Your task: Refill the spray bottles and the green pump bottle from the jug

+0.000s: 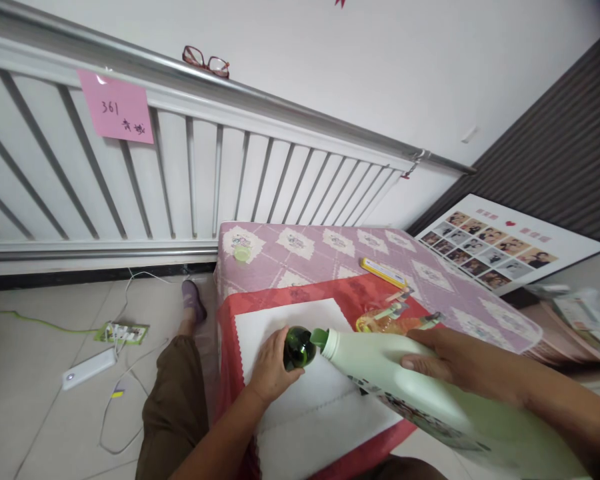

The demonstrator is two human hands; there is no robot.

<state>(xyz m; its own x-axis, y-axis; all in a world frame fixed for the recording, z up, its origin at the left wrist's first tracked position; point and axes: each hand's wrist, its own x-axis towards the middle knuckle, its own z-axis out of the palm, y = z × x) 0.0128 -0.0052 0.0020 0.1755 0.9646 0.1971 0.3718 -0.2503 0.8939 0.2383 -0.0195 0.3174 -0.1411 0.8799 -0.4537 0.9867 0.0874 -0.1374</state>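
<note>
My left hand (273, 367) is closed around a small, dark green, glossy round container (299, 348), above a white sheet (310, 407). My right hand (440, 360) grips a large pale green jug, like a laundry detergent jug (385, 360), tilted so its mouth points left. The jug's green pouring spout (320, 338) meets or nearly meets the container's edge. Whether liquid is flowing I cannot make out. A translucent light green cap (241, 253) lies on the table's far left corner.
A purple patterned tablecloth (290, 243) and a red cloth (280, 297) cover the table. Behind the jug lie a yellow case (384, 273) and a clear orange-tinted item (385, 320). A white radiator (280, 173) stands behind; cables and a power strip (123, 333) lie on the floor.
</note>
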